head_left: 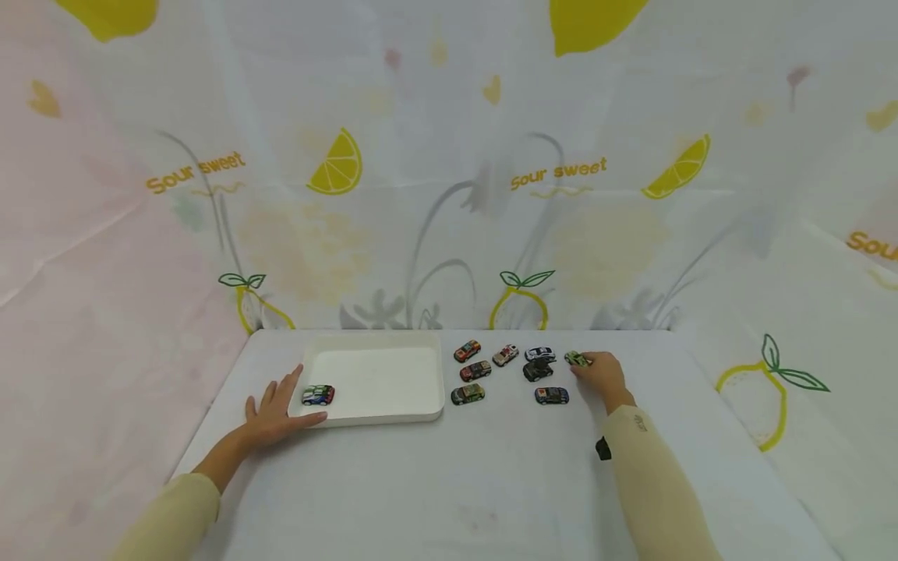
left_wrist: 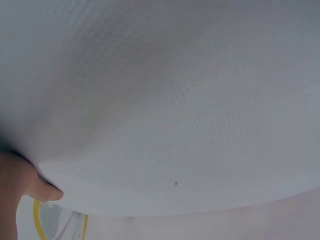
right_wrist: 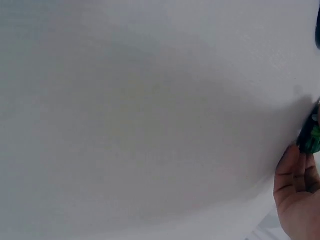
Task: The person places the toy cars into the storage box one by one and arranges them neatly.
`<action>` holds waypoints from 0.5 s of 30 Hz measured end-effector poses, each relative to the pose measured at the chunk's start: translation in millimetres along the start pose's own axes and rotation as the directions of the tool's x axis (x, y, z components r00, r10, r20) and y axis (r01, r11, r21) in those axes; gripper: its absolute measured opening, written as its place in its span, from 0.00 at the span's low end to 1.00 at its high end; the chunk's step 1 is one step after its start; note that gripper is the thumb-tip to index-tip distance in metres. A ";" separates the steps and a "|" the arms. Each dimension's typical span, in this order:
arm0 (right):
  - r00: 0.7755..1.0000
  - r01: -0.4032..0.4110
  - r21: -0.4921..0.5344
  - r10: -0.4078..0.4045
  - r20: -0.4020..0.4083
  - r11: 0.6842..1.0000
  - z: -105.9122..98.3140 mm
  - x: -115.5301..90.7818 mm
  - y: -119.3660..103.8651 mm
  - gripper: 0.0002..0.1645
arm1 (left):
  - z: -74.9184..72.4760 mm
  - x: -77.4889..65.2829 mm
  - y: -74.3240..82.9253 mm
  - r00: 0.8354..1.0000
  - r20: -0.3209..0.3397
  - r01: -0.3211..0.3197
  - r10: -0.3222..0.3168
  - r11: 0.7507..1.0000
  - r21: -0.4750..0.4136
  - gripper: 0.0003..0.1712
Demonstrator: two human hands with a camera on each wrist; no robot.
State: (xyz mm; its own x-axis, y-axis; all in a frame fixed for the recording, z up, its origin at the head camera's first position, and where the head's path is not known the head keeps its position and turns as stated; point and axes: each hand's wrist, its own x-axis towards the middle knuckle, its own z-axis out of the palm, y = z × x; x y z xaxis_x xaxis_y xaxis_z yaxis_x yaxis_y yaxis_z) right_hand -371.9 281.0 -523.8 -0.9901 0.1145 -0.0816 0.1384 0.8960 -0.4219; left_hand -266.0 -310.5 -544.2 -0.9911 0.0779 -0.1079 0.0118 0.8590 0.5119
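My left hand (head_left: 270, 417) rests at the left front corner of a white tray (head_left: 379, 419), its fingers spread and straight along the rim. Inside that tray, by its left side, is a toy car (head_left: 318, 395) in white, green, blue and red. My right hand (head_left: 602, 375) pinches a green toy car (head_left: 577, 358) at the far right of the cars. In the right wrist view, fingers of the right hand (right_wrist: 297, 200) meet the end of the green car (right_wrist: 311, 137). Only part of the left hand (left_wrist: 25, 187) shows in the left wrist view.
Several toy cars lie between tray and right hand, among them a red-orange one (head_left: 467, 351), a black one (head_left: 539, 369) with a raised part, and a dark blue one (head_left: 550, 396). A lemon-print cloth (head_left: 449, 234) hangs behind the white table (head_left: 449, 483).
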 end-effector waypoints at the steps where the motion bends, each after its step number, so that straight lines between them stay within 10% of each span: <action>1: 1.000 -0.001 0.004 0.001 0.003 1.000 0.6 0.7 -0.2 0.31 | -0.4 -0.2 0.0 1.000 -0.005 0.001 -0.001 1.000 0.001 0.63; 15: 0.997 0.081 -0.090 -0.081 0.001 0.993 -20.1 3.1 -16.5 0.21 | 1.5 -6.7 4.9 0.999 -0.027 0.015 -0.016 1.000 -0.024 0.62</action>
State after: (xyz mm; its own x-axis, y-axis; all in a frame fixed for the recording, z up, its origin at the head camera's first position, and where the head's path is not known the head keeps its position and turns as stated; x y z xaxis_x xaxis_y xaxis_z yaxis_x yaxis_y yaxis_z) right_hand -377.7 275.2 -498.9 -0.9980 0.0410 -0.0478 0.0550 0.9373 -0.3441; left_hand -259.0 -306.0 -542.2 -0.9944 0.0504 -0.0927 -0.0065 0.8478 0.5304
